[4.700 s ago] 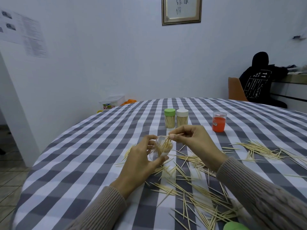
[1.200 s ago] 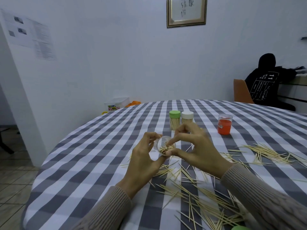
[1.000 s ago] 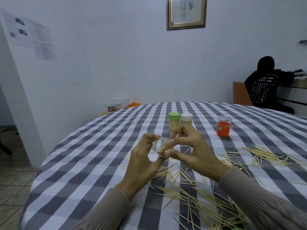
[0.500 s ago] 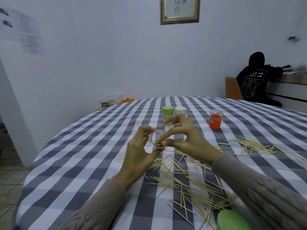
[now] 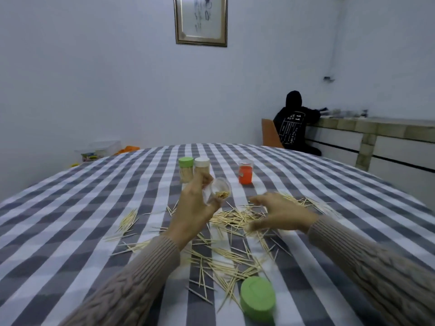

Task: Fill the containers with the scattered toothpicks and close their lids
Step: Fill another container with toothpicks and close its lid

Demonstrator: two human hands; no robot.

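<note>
Just beside the red-filled clear jar (image 5: 245, 172), toward us, our left hand (image 5: 191, 208) grips the small clear plastic toothpick container (image 5: 217, 192), mouth tilted rightward | our right hand (image 5: 281, 214), fingers spread and empty, hovers over the scattered pale wooden toothpicks (image 5: 231, 218) on the checked counter (image 5: 70, 220), nearer them | sticks lie crisscross | green round lid (image 5: 257, 302) nearest us.

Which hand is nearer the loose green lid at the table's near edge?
Right. The right hand hovers over the toothpicks just beyond the green lid; the left hand is farther off, holding the clear container.
</note>
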